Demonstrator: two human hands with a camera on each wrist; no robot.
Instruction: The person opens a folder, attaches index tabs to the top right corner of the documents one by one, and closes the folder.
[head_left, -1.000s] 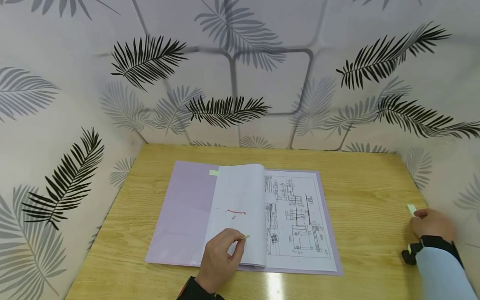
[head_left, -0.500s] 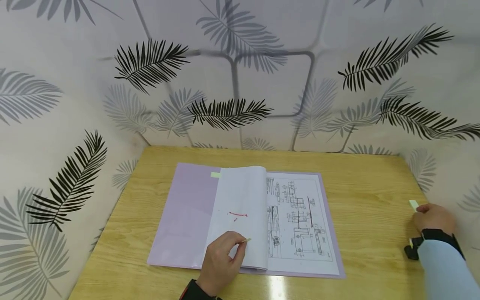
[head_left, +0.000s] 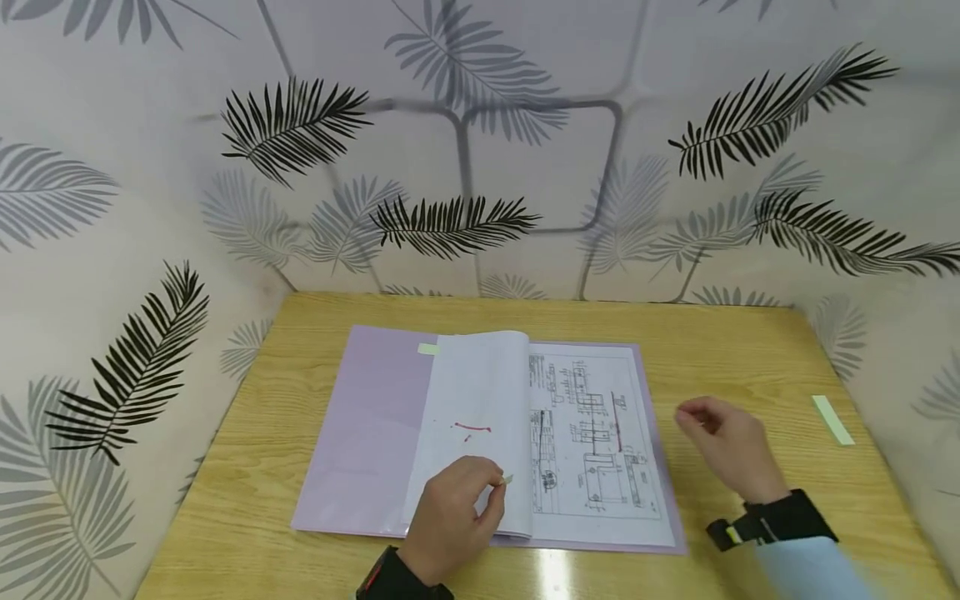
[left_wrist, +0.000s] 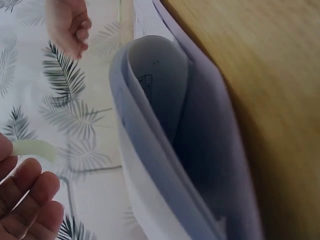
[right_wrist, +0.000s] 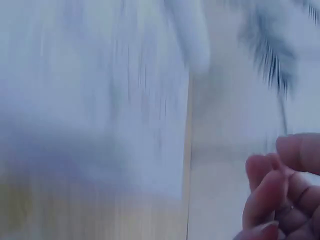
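Note:
In the head view my left hand (head_left: 453,517) pinches a small pale green sticky tab (left_wrist: 35,149) between thumb and index finger, just above the white page (head_left: 480,375) of an opened lilac folder. My right hand (head_left: 731,442) is off the folder's right edge, its fingers loosely curled, with nothing visible between them. A pale green strip of sticky tabs (head_left: 832,420) lies on the table to the right of that hand. Another pale green tab (head_left: 427,349) sticks out at the left edge of the pages. The right wrist view is blurred.
The lilac folder (head_left: 360,425) lies on a wooden table (head_left: 240,467). Its right sheet (head_left: 600,517) carries technical drawings with red marks. Behind and on both sides stands a leaf-patterned wall (head_left: 525,50). In the left wrist view the turned pages (left_wrist: 155,165) curl upward.
My right hand has let go of the pale green strip, which now lies on the table, and has moved left towards the folder. The left hand has moved slightly right with its tab.

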